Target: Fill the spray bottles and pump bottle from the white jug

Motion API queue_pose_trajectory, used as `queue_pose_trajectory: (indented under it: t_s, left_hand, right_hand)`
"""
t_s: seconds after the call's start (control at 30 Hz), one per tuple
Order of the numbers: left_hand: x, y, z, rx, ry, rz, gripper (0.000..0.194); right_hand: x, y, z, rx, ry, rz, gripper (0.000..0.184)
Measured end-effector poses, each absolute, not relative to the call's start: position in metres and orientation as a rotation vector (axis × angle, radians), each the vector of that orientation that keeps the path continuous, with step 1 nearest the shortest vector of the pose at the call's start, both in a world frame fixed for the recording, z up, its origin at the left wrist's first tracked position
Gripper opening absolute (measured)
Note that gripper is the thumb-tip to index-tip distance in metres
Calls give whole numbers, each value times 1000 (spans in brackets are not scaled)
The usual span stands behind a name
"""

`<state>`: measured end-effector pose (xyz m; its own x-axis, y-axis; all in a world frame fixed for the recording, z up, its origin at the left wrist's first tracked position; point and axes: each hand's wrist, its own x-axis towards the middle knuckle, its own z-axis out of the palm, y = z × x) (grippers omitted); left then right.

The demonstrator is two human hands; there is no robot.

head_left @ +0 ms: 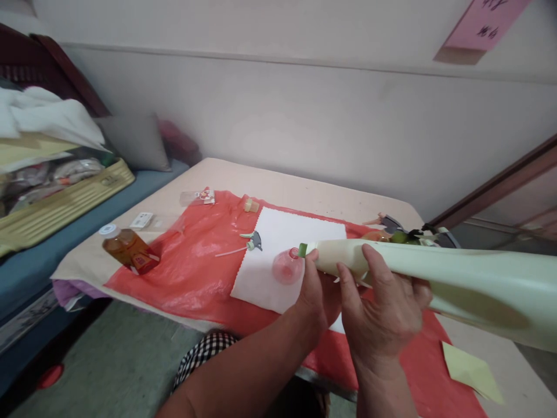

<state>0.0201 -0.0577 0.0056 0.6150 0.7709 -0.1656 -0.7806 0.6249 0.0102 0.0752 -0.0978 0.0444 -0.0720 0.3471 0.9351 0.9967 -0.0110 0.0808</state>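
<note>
Hands (348,296) both grip pale green bottle (435,273); its base cut off, left fingers hidden.

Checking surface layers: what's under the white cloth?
The white cloth lies on a red plastic sheet, which covers the beige table. A spray trigger head lies on the cloth. Anything beneath the cloth itself is hidden.

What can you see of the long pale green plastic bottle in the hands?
The long pale green plastic bottle looks smooth and opaque, wide at its base near the camera and tapering to a narrow neck with a small green tip beside a small pink funnel. It lies roughly level above the red plastic sheet. The right hand wraps its middle; the left hand has its grip at the neck.
</note>
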Motion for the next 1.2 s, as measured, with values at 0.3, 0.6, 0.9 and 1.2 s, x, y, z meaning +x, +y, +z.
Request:
queue_pose_trajectory:
  t_s: [0.3,0.6,0.9,1.2]
  left_hand:
    - [19,-56,10,-70,180,876,59]
    - [22,-58,4,-72,122,890,57]
    - [23,-57,-2,-50,85,874,60]
    - [23,-59,4,19,149,893,62]
  right_hand:
    - [75,-98,44,-1458,-1512,-1095,44]
    - [73,-99,48,-1448,-1535,-1099,43]
    - [73,-99,47,-1428,-1542,-1077,44]
    - [72,-99,47,-1402,-1545,-1083,46]
